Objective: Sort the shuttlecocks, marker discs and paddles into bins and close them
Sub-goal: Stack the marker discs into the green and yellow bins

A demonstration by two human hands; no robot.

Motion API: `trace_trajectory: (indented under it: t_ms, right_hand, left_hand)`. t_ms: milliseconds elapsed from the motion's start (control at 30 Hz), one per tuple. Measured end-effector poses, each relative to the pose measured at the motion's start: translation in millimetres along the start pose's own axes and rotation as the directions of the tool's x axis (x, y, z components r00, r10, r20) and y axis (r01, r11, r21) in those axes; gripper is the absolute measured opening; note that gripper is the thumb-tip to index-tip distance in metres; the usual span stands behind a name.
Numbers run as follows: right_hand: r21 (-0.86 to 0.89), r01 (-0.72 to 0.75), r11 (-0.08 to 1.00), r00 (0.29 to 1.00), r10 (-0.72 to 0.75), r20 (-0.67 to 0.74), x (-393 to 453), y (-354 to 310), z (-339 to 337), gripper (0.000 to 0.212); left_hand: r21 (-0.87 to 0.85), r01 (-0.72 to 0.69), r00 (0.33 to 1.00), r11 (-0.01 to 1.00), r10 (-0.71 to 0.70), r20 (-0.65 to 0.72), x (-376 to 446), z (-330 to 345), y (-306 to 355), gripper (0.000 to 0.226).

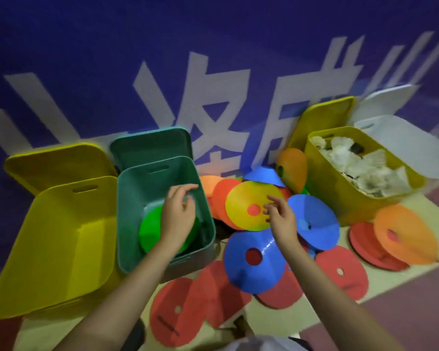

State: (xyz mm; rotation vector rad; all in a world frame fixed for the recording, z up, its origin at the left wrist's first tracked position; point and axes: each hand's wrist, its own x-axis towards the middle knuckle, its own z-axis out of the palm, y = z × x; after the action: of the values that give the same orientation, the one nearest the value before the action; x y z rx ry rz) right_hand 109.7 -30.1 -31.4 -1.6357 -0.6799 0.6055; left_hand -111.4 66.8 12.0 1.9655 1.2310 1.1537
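A green marker disc (151,230) lies inside the open teal bin (137,183). My left hand (178,209) hovers over it with loosely spread fingers and holds nothing. My right hand (279,214) hangs over the edge of a yellow disc (249,206), fingers relaxed and empty. Blue discs (254,259), red discs (342,272) and orange discs (406,234) are heaped on the floor around it. A yellow bin (340,198) at the right holds white shuttlecocks (365,160).
An empty yellow bin (53,236) stands at the left, its lid (56,163) leaning behind it. The teal lid (150,143) and another yellow lid (322,117) lean on the blue wall. A white bin (406,143) sits at the far right.
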Motion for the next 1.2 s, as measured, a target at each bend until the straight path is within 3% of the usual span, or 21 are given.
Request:
trace_trajectory:
  t_ms: [67, 100, 167, 233, 367, 500, 567, 633, 800, 933, 1067, 1200]
  right_hand:
    - [-0.118, -0.078, 0.990, 0.990, 0.063, -0.125, 9.4, 23.6, -43.3, 0.023]
    - [-0.165, -0.125, 0.978, 0.979, 0.095, -0.181, 13.7, 33.7, -63.4, 0.026]
    - [-0.210, -0.201, 0.957, 0.954, 0.142, -0.265, 20.1, 47.5, -99.7, 0.039]
    - [-0.287, -0.221, 0.932, 0.948, 0.136, -0.287, 27.9, 61.8, -131.2, 0.061]
    - [-0.463, -0.349, 0.815, 0.933, 0.259, -0.248, 46.8, 93.1, -180.0, 0.062]
    - [-0.496, -0.387, 0.777, 0.921, 0.347, -0.176, 71.9, 113.2, -197.9, 0.071]
    - [-0.445, -0.382, 0.810, 0.921, 0.374, -0.111, 82.3, 115.6, -196.6, 0.074]
    - [-0.397, -0.382, 0.834, 0.919, 0.388, -0.068, 92.1, 118.6, -195.0, 0.059]
    - [-0.327, -0.363, 0.872, 0.929, 0.364, -0.060, 113.2, 134.9, -190.7, 0.038]
    - [-0.333, -0.343, 0.878, 0.925, 0.378, 0.044, 121.2, 137.6, -180.7, 0.023]
    - [-0.374, -0.240, 0.896, 0.959, 0.280, 0.056, 118.1, 130.9, -177.2, 0.045]
    - [-0.376, -0.182, 0.909, 0.979, 0.204, 0.018, 110.9, 119.5, -178.4, 0.060]
  left_hand:
    - [-0.117, 0.053, 0.986, 0.992, -0.033, 0.163, -5.1, 45.0, 19.9, 0.031]
    - [-0.166, 0.149, 0.957, 0.975, -0.100, 0.271, -8.4, 67.2, 23.1, 0.030]
    - [-0.152, 0.414, 0.821, 0.898, -0.295, 0.489, -16.6, 104.0, 24.7, 0.023]
    - [-0.017, 0.529, 0.704, 0.848, -0.427, 0.568, -25.1, 128.8, 16.7, 0.031]
    - [0.242, 0.488, 0.697, 0.839, -0.541, 0.471, -31.8, 156.5, -4.9, 0.051]
    - [0.333, 0.531, 0.707, 0.780, -0.624, 0.333, -28.4, 172.6, -10.0, 0.063]
    - [0.327, 0.591, 0.679, 0.738, -0.673, 0.293, -24.2, 179.5, -13.0, 0.064]
    - [0.288, 0.650, 0.664, 0.703, -0.710, 0.235, -18.5, 185.7, -14.6, 0.058]
    - [0.184, 0.679, 0.714, 0.711, -0.698, 0.062, -5.0, 194.2, -6.1, 0.036]
    - [0.103, 0.723, 0.671, 0.683, -0.730, 0.129, 7.2, 203.5, 0.9, 0.043]
    - [0.175, 0.698, 0.683, 0.695, -0.719, 0.133, 12.6, 213.1, 12.7, 0.073]
    - [0.183, 0.658, 0.728, 0.731, -0.679, 0.095, 7.8, 210.9, 19.9, 0.062]
